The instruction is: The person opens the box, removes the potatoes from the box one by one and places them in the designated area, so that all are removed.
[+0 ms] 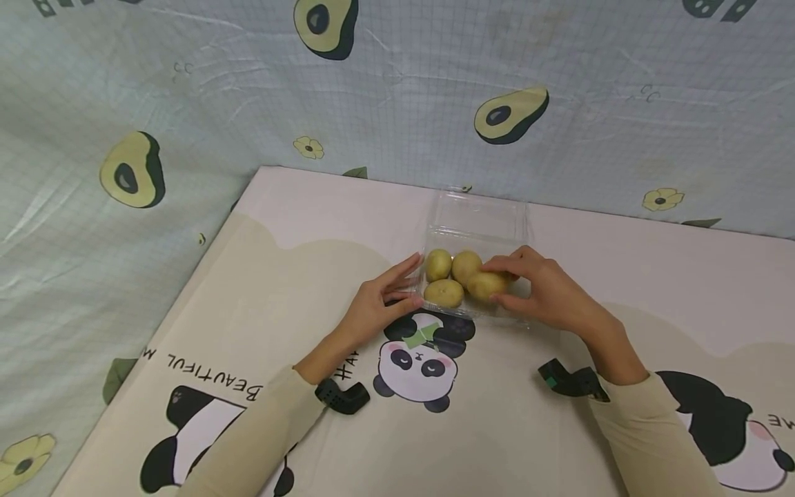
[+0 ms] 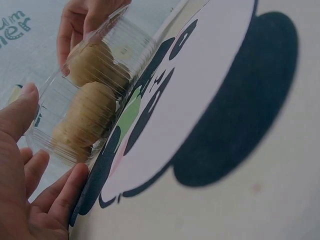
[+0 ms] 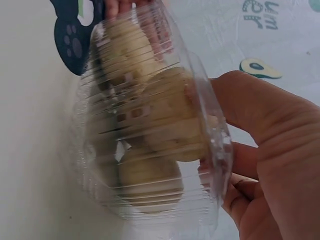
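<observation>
A clear plastic clamshell box (image 1: pixel 506 319) stands on the table with its lid (image 1: pixel 478 215) folded back. Several yellow potatoes lie inside, among them a front left potato (image 1: pixel 444 293) and a back left potato (image 1: pixel 438 265). My right hand (image 1: pixel 555 293) reaches over the rim and pinches the rightmost potato (image 1: pixel 487 285) between thumb and fingers, within the box. At the box's left side is my left hand (image 1: pixel 375 304), thumb and fingers spread and fairly straight, fingertips at the wall. In the right wrist view, the ribbed wall (image 3: pixel 150 112) partly blurs the potatoes.
A pale tablecloth (image 1: pixel 497 428) with printed pandas covers the table. Behind the box hangs a curtain (image 1: pixel 410 103) with avocado prints, close to the table's back edge. Each wrist carries a small black device, one being the left wrist device (image 1: pixel 343 397).
</observation>
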`<state>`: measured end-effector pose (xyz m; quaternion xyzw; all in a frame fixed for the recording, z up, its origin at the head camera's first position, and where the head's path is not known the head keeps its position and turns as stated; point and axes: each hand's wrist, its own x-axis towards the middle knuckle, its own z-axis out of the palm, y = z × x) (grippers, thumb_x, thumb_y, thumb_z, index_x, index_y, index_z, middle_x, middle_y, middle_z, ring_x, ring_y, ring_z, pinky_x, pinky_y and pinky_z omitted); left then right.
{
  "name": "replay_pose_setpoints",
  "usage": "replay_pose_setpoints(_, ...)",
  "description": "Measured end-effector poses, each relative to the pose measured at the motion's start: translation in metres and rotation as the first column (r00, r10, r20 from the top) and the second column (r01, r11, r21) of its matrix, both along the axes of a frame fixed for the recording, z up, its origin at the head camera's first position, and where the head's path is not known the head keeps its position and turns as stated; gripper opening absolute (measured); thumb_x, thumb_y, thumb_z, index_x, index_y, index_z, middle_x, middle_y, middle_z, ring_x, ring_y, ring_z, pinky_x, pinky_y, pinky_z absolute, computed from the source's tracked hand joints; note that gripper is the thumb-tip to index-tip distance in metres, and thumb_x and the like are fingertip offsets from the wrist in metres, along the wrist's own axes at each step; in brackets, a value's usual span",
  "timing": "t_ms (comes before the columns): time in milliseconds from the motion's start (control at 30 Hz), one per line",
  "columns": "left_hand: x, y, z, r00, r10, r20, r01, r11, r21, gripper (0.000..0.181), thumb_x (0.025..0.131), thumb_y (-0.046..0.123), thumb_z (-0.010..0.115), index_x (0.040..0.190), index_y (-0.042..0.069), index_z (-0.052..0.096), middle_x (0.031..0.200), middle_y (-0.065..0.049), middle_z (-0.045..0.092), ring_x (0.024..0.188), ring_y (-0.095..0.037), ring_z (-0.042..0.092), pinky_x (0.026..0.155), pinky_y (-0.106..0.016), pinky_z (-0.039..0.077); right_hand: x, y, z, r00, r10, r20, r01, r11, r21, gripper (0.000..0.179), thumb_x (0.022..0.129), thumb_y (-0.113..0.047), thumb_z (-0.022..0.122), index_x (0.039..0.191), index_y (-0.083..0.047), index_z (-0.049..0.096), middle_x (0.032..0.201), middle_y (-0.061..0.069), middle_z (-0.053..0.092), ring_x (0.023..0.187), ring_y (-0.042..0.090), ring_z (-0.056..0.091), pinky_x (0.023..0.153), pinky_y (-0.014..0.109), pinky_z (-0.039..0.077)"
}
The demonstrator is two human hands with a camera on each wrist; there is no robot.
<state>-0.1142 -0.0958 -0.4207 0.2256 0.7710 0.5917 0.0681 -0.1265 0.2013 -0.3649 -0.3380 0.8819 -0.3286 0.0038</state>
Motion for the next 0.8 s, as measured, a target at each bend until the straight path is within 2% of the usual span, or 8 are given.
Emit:
replay_pose_setpoints(200, 0.001, 0.000, 0.000, 1.000, 0.000, -0.007, 0.000, 1.000, -0.008, 0.068, 0.090, 0.013, 0.068, 0.149, 0.020, 0.036, 0.147, 0.001, 0.041, 0.123, -0.019, 0.053, 0.097, -0.031, 0.047, -0.001, 0.001, 0.005, 0.997, -0.028, -0.073, 0.025, 0.999, -0.037, 0.045, 0.075, 0.000, 0.080, 0.117, -0.010, 0.067, 0.103, 0.001, 0.063, 0.089, 0.014, 0.051, 0.070, 0.038, 0.050)
replay_pose_setpoints(367, 0.001, 0.000, 0.001, 1.000, 0.000, 0.000, 0.000, 1.000, -0.017, 0.068, 0.090, 0.016, 0.068, 0.150, 0.021, 0.035, 0.147, 0.004, 0.041, 0.122, -0.015, 0.053, 0.097, -0.027, 0.046, -0.001, 0.004, 0.006, 0.992, -0.054, -0.116, 0.047, 0.997, -0.062, 0.048, 0.073, 0.000, 0.081, 0.118, -0.010, 0.067, 0.105, 0.002, 0.065, 0.087, 0.013, 0.053, 0.071, 0.032, 0.048)
replay_pose_setpoints(800, 0.000, -0.001, -0.001, 1.000, -0.004, -0.014, 0.004, 1.000, -0.008, 0.067, 0.090, 0.017, 0.068, 0.149, 0.019, 0.036, 0.147, 0.003, 0.041, 0.123, -0.018, 0.053, 0.096, -0.026, 0.046, 0.001, 0.012, 0.013, 0.979, -0.135, -0.151, 0.124, 0.989, -0.082, 0.049, 0.075, -0.005, 0.082, 0.120, -0.016, 0.067, 0.100, 0.002, 0.060, 0.084, 0.016, 0.053, 0.064, 0.025, 0.041)
